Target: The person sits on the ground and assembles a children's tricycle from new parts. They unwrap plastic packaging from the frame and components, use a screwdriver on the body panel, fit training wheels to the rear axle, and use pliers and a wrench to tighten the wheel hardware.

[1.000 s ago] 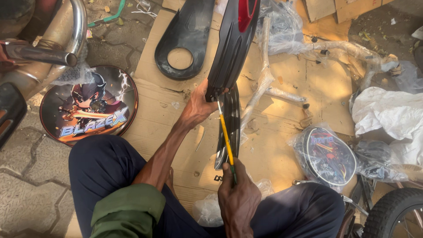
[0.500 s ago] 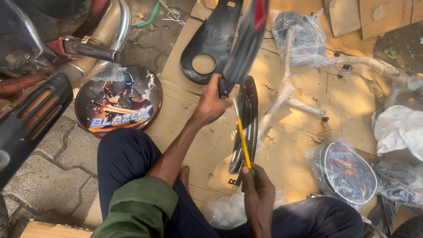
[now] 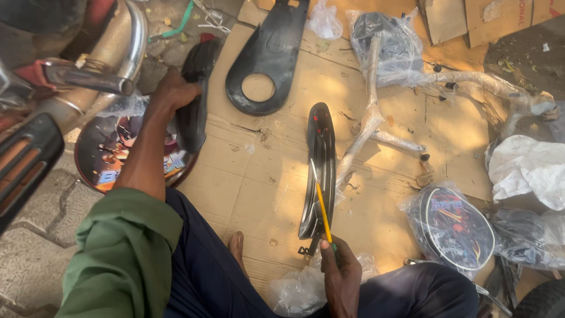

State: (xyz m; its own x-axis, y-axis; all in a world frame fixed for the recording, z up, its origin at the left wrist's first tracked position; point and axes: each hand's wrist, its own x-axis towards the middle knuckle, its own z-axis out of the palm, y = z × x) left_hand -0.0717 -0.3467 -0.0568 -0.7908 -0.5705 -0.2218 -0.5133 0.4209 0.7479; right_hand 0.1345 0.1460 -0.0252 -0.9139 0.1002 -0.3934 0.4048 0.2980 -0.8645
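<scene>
A black fender (image 3: 321,171) lies lengthwise on flattened cardboard (image 3: 247,194) on the ground, its near end beside the right hand (image 3: 340,277), its far end pointing at a black chain guard (image 3: 268,56). The right hand's grip is pressed around a yellow screwdriver (image 3: 323,213), whose shaft slants up across the fender's lower half, the tip resting on or just above it; which cannot be told. The left hand (image 3: 170,94) reaches out to the left, fingers wrapped on a second fender (image 3: 194,94), held tilted at the cardboard's edge above a printed wheel disc (image 3: 109,159).

Both fenders look like thin moulded plastic: likely light, springy rather than rigid, glossy and so somewhat slippery, and prone to scratching under a metal tip. The narrow curved edges give the surest hold; the small bracket at the lying fender's near end looks like the part to be spared strain.

A wrapped white frame (image 3: 371,118) lies just right of the fender, a bagged wheel disc (image 3: 456,227) further right. A motorbike exhaust (image 3: 126,53) juts in at upper left.
</scene>
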